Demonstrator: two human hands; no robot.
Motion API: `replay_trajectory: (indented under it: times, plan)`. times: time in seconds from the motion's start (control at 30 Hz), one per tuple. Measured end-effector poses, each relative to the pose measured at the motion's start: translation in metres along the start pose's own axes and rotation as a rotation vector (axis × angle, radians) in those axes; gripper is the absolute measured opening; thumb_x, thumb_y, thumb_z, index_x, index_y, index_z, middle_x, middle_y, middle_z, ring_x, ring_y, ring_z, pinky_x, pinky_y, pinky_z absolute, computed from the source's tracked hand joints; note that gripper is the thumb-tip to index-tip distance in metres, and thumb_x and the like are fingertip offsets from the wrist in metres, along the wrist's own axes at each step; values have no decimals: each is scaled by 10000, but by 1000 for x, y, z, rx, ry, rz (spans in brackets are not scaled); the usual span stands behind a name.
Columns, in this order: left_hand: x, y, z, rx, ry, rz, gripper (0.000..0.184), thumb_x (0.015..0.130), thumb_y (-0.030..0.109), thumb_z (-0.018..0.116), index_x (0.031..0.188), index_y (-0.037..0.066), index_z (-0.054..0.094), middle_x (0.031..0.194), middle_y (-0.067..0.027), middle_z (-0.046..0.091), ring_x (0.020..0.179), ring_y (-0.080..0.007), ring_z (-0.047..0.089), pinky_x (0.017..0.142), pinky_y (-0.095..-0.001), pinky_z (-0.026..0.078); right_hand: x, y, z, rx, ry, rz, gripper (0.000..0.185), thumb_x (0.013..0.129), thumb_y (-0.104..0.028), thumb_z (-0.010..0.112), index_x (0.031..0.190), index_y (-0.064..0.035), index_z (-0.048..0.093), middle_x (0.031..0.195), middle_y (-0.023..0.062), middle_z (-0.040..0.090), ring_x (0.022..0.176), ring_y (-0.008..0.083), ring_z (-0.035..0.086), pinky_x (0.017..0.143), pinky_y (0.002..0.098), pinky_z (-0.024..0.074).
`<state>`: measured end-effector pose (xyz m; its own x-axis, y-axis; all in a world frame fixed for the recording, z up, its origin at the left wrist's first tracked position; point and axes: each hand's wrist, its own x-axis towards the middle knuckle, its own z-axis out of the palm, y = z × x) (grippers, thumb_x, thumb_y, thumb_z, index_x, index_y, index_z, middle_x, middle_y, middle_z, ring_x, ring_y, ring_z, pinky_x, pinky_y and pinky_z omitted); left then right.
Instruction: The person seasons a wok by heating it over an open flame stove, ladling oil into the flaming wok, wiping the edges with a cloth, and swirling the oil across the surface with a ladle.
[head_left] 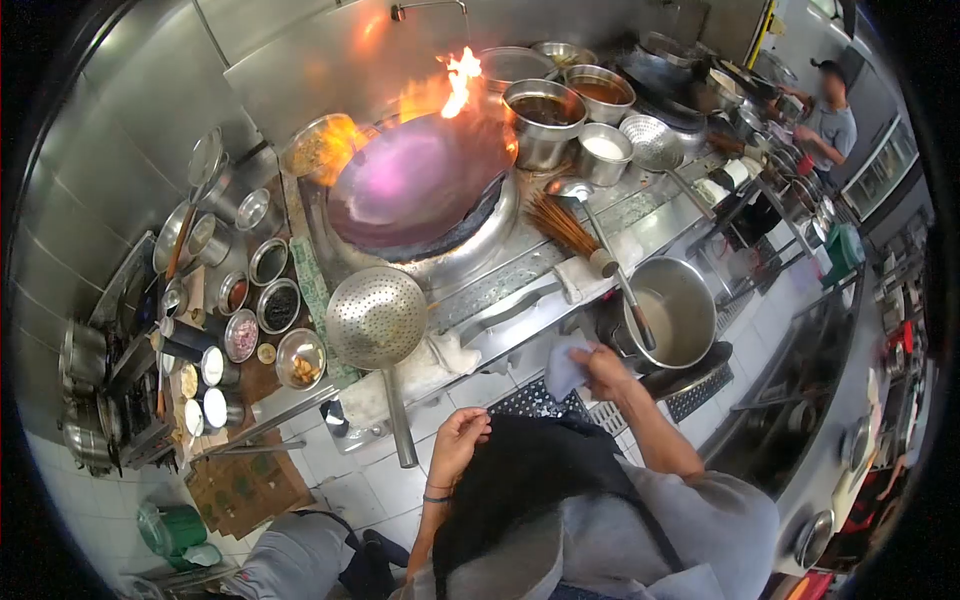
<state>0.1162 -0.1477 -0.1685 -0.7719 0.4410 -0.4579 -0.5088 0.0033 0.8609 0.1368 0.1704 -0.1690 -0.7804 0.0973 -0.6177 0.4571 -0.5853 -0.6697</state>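
Observation:
My right hand [606, 374] is closed on a pale, crumpled cloth [566, 368], held in front of the stove's edge and beside a deep metal pot [676, 310]. My left hand [461, 443] is in front of my dark apron [535, 470], fingers curled together; whether anything is pinched in them I cannot see. Ahead, a large wok [415, 185] with a purplish sheen sits tilted on the burner, and flames [462, 82] rise at its back edge. A perforated strainer ladle [377, 318] lies nearer to me, its handle sticking out over the counter's front edge.
A bamboo brush [568, 228] and a long-handled ladle [622, 275] lie right of the wok. Behind them stand pots of dark liquid [545, 112]. Seasoning bowls [278, 305] crowd the left. Another person [832, 122] stands at the far right; a grey-clothed person [290, 560] is at lower left.

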Motion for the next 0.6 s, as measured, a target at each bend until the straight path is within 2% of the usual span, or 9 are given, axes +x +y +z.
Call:
replay_trajectory:
  times: [0.13,0.23,0.33,0.37,0.47,0.5,0.57,0.6]
  plan:
    - [-6,20,-1,7,-56,7,233,973,167,607,1135,1,608,998,-67,657,884,-138,633,775,-271,537,5,-38,28,-84,-106,-192,302,956,-136,593,1227,-2,585,1046,98,677,897,187,674,794,332,565]
    - [-3,36,-3,65,-103,67,232,975,165,602,1137,-1,607,985,-55,651,879,-124,624,780,-260,529,29,-61,47,-94,-138,-190,369,936,-181,625,1250,7,580,1043,95,682,912,190,674,804,334,556]
    - [-2,40,-10,115,-127,139,223,973,145,606,1134,-9,606,957,-27,640,865,-92,600,771,-234,504,85,-57,28,-505,-36,-343,386,925,-216,627,1238,8,596,1027,87,693,931,192,676,802,320,539]
    - [-4,42,-13,129,-128,159,220,971,139,609,1131,-11,607,952,-23,640,865,-86,594,770,-230,498,93,-49,20,-1033,357,-652,378,926,-231,607,1210,18,618,973,85,696,897,190,666,773,311,522]
    - [-13,46,-22,181,-117,163,211,962,127,622,1118,-15,624,956,-16,647,880,-73,585,785,-217,482,73,-44,8,-987,380,-682,349,929,-235,597,1153,30,639,899,73,683,809,162,645,721,296,512]
    - [-18,48,-25,179,-124,148,210,962,129,624,1117,-13,628,962,-18,651,885,-73,588,790,-217,482,49,-45,21,-597,296,-416,306,925,-214,604,1109,26,651,846,56,667,735,134,613,675,285,503]
    - [-24,49,-31,223,-165,168,209,960,126,627,1124,-4,640,978,-25,660,887,-72,597,798,-214,483,37,-21,8,-565,297,-361,252,926,-181,605,1087,6,658,814,35,659,699,118,598,640,272,489]
    - [-24,51,-30,209,-200,165,201,962,129,623,1117,4,647,995,-30,668,876,-70,602,790,-215,486,33,-9,1,-699,300,-375,244,934,-172,594,1078,13,663,820,49,669,722,111,601,647,275,497]
